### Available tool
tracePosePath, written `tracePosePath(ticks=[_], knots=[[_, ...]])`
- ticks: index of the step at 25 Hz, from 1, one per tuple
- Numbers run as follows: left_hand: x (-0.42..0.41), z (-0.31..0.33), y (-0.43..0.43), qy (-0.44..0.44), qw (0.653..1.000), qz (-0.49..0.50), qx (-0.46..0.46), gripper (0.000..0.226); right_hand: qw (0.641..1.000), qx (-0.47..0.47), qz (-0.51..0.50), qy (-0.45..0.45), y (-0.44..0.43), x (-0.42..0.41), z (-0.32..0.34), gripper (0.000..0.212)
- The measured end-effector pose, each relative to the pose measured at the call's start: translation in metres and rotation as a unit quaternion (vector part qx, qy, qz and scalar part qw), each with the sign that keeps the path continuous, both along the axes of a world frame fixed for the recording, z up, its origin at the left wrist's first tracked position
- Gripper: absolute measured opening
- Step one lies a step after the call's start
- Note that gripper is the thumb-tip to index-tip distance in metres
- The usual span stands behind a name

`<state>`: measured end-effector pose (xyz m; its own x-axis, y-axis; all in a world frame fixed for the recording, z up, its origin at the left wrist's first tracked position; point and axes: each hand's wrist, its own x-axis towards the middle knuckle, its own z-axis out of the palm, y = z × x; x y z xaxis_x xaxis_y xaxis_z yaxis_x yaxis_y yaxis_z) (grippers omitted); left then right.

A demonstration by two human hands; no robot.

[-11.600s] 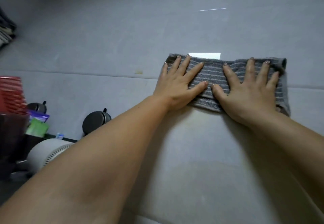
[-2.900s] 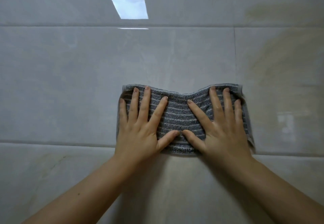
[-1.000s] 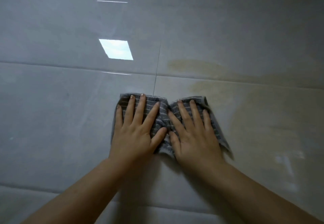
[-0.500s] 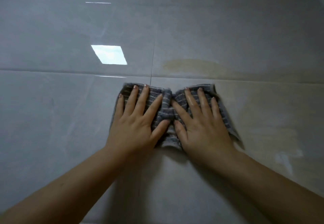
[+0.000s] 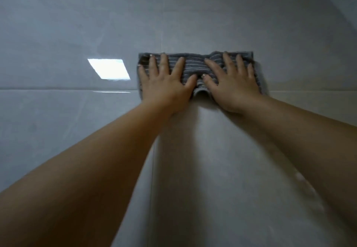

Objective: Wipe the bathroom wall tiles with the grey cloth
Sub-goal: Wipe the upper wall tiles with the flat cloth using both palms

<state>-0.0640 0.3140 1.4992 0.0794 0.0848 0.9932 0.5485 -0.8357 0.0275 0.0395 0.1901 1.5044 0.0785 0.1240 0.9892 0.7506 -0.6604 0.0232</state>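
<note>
You are pressing the grey, white-striped terry cloth (image 5: 195, 66) flat against the glossy grey wall tiles (image 5: 77, 131). It is lying stretched sideways just above a horizontal grout line (image 5: 58, 89). Your left hand (image 5: 165, 83) is covering its nine o'clock half and your right hand (image 5: 232, 87) its three o'clock half. Both are lying flat on the fabric with fingers (image 5: 164, 62) straight and spread, gripping nothing, and the thumbs are nearly meeting in the middle. At six o'clock between the thumbs, the cloth's lower edge is buckling into a small arch off the tile. A bright rhomboid light reflection (image 5: 109, 69) is sitting at nine o'clock of the cloth.

Likely trouble from here:
- If your hands slide together, that arch will grow and less fabric will be wiping.
- The heels of your palms are overhanging onto bare tile and could smear it.
- With your arms reaching this far, weak pressure could let the cloth slip out and drop.
</note>
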Motion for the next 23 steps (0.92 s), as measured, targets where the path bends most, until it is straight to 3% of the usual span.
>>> tracePosePath(ticks=[3,8,12,16,23], knots=[[0.023,-0.025,-0.028,0.036,0.998,-0.018,0.052,0.068,0.999,0.024,-0.006,0.026,-0.031,0.023,-0.03,0.056],[0.01,-0.073,-0.013,0.08,0.992,0.009,0.1,0.074,0.999,-0.014,-0.033,-0.018,-0.023,0.011,-0.092,0.064],[0.011,-0.027,-0.02,0.043,0.998,0.014,0.034,0.071,0.999,-0.043,0.001,-0.028,-0.026,0.017,-0.04,0.056],[0.056,-0.003,-0.066,0.047,0.999,0.002,0.026,0.072,1.0,0.001,-0.016,0.027,-0.07,0.064,-0.008,0.061],[0.079,-0.08,-0.089,0.085,0.99,0.012,0.11,0.072,1.0,-0.006,-0.03,-0.007,-0.098,0.084,-0.098,0.062]])
